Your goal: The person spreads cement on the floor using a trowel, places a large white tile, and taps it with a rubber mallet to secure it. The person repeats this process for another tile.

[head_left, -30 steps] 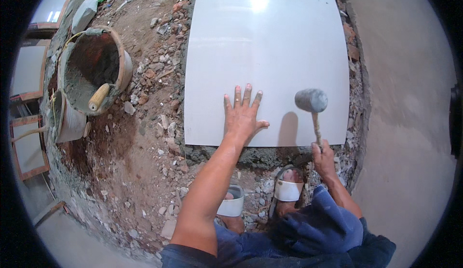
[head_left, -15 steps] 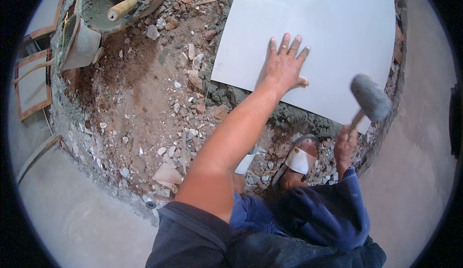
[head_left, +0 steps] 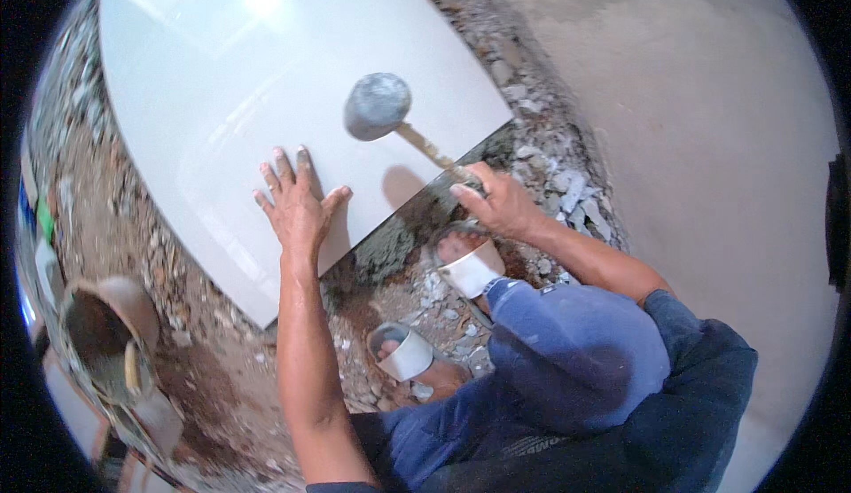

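Observation:
A large, glossy white tile (head_left: 266, 76) lies over a bed of grey mortar (head_left: 386, 249), which shows along its near edge. Flat on the tile, close to that edge, rests my left hand (head_left: 299, 214) with its fingers spread. My right hand (head_left: 501, 200) is wrapped round the wooden handle of a rubber mallet (head_left: 378, 105). The mallet's grey, mortar-smeared head is above the tile, to the right of my left hand, and a shadow falls on the surface below it. From this view I cannot tell whether the head touches the tile.
Broken rubble (head_left: 558, 178) borders the tile, with smooth concrete floor (head_left: 691, 112) beyond it on the right. At the lower left stands a mortar-caked bucket (head_left: 115, 316) with a wooden-handled tool (head_left: 132, 367) in it. My sandalled feet (head_left: 474, 262) are on the rubble just in front of the tile.
The view has turned, so the tile now appears further left and the bucket lower. My right hand has brought the mallet from the tile's right corner to over its surface. My left hand stays flat.

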Motion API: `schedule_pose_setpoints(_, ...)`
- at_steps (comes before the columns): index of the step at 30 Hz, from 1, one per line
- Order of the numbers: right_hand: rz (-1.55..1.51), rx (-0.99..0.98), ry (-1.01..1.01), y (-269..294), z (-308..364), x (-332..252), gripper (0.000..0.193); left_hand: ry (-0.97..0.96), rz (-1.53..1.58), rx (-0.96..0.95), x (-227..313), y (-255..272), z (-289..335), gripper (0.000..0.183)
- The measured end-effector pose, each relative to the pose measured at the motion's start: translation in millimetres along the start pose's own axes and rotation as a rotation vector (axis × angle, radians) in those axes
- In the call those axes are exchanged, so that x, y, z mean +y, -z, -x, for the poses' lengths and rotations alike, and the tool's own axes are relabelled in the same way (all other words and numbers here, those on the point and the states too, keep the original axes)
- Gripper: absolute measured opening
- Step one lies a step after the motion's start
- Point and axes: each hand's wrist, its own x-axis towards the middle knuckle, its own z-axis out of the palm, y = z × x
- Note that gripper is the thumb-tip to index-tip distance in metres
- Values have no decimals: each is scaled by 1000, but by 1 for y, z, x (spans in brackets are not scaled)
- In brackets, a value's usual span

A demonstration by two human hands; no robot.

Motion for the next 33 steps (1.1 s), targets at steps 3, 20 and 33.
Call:
schedule_pose_setpoints(3, -56, 192, 220, 10, 3, 7, 38, -246, -35, -32, 43, -9, -29, 92)
schedule_pose_setpoints(20, 38, 159, -3, 4, -30, 42, 43, -120, 43, 3, 72, -12, -42, 98)
schedule_pose_setpoints(33, 78, 140, -72, 21, -31, 40, 38, -156, -22, -40, 66, -19, -44, 101)
